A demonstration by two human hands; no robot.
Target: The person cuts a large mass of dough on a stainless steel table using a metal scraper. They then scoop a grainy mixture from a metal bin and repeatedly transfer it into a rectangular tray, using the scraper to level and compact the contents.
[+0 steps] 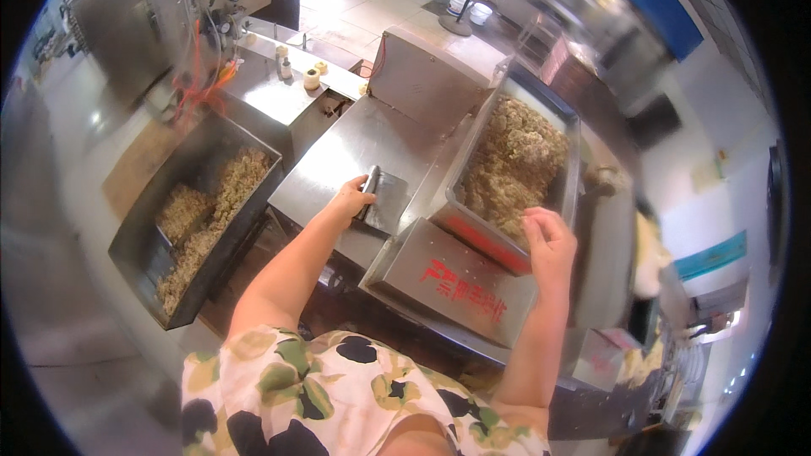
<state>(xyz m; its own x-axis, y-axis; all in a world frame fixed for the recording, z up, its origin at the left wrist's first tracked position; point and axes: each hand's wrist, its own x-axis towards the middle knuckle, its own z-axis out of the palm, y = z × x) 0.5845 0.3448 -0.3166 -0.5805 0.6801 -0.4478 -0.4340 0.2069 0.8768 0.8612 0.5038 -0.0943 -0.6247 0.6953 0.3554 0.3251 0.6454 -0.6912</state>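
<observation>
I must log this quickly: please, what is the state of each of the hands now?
Left hand: closed on the handle of a flat metal scraper.
Right hand: holds nothing, fingers loosely curled, at the near edge of the metal tray of crumbly mixture.

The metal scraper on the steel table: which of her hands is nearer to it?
Left. The left hand grips the metal scraper; the right hand is off to its right, at the mince tray's front edge.

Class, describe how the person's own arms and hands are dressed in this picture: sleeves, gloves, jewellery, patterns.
Both forearms are bare, with no sleeves reaching them. The left hand and the right hand wear no gloves; no rings, watch or bracelets can be made out. The garment at the lower edge is cream with green and black blotches.
</observation>
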